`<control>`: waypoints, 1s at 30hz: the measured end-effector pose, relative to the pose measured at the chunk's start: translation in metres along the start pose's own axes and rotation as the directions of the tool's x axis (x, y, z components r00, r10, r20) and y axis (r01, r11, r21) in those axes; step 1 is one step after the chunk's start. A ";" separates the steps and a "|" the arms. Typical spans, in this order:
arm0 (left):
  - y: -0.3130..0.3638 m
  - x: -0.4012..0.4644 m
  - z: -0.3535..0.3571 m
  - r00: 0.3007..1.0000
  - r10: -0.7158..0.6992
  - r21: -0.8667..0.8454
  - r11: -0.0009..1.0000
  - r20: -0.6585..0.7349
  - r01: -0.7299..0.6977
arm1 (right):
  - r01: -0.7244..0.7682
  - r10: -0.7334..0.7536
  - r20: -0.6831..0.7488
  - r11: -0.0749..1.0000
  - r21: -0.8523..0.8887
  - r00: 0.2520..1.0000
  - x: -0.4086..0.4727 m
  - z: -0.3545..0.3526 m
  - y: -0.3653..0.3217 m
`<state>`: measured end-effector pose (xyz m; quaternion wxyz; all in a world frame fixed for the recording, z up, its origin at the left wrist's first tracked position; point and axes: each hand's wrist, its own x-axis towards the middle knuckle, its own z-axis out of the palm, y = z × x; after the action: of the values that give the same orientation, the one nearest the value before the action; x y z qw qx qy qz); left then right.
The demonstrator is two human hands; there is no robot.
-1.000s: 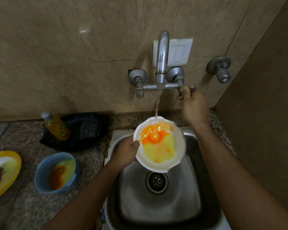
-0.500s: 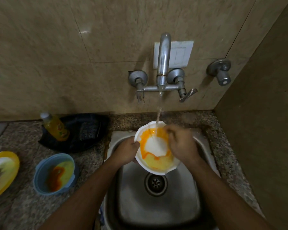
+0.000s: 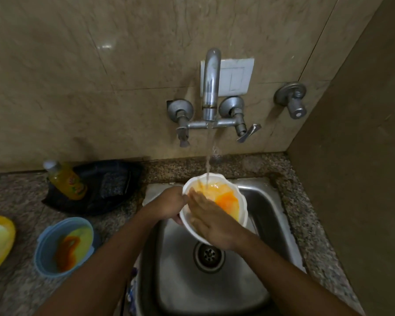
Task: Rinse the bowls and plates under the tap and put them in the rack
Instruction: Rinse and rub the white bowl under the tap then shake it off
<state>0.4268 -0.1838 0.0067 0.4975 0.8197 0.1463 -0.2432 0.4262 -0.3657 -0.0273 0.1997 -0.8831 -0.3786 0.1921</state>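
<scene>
A white scalloped bowl [image 3: 236,197] smeared with orange and yellow sauce is held over the steel sink [image 3: 267,208], under the running tap [image 3: 211,87]. My left hand [image 3: 169,204] grips the bowl's left rim. My right hand [image 3: 209,217] lies flat inside the bowl with fingers spread, pressed on its inner surface. Water falls into the bowl's far side. On the counter at left stand a blue bowl [image 3: 48,242] with orange and yellow residue and a yellow plate [image 3: 8,226], partly cut off by the frame edge. No rack is in view.
A yellow dish-soap bottle [image 3: 66,179] lies on a black tray [image 3: 114,204] with a dark scrub pad [image 3: 113,184] behind the blue bowl. The tap's lever handles [image 3: 249,132] stick out from the tiled wall. A brown wall closes the right side.
My right hand left the tap handle, came down into the bowl and now rubs its left inner side. The water stream is stronger. The sauce is spread thinner.
</scene>
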 end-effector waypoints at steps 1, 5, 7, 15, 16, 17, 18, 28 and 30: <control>0.002 -0.001 -0.001 1.000 0.001 0.021 1.000 0.010 -0.001 | 0.023 -0.023 -0.027 1.000 -0.013 0.999 -0.001 -0.001 0.005; 0.009 -0.002 -0.001 0.999 -0.007 0.050 0.999 -0.035 0.008 | -0.079 0.066 -0.108 0.990 -0.117 0.992 0.002 -0.004 0.012; 0.008 -0.001 -0.003 0.999 0.032 0.062 0.998 -0.036 -0.030 | 0.019 -0.022 -0.050 0.998 -0.056 0.998 0.002 0.000 0.002; -0.007 0.000 -0.016 0.985 0.161 0.208 0.967 -0.067 -0.144 | -0.225 0.223 -0.662 0.971 0.084 0.715 -0.019 -0.025 0.040; -0.007 0.001 -0.018 0.980 0.185 0.242 0.957 -0.073 -0.163 | -0.263 0.309 -0.666 0.949 0.172 0.679 -0.018 -0.024 0.039; -0.007 0.002 -0.019 0.975 0.209 0.256 0.949 -0.076 -0.184 | -0.282 0.403 -0.613 0.915 0.289 0.680 -0.016 -0.025 0.039; -0.008 0.003 -0.019 0.970 0.229 0.251 0.947 -0.084 -0.201 | -0.283 0.479 -0.523 0.866 0.412 0.705 -0.014 -0.025 0.042; -0.028 -0.005 0.044 0.894 0.073 -0.370 0.893 -0.441 -0.255 | -0.231 0.763 -0.375 0.553 0.801 0.527 -0.004 0.002 0.037; -0.018 -0.003 0.045 0.869 0.011 -0.402 0.883 -0.495 -0.240 | -0.259 0.778 -0.307 0.507 0.822 0.549 -0.004 0.003 0.035</control>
<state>0.4040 -0.2158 -0.0222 0.6371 0.7238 0.2618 0.0413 0.4426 -0.3904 -0.0468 0.5584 -0.8180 0.1271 0.0542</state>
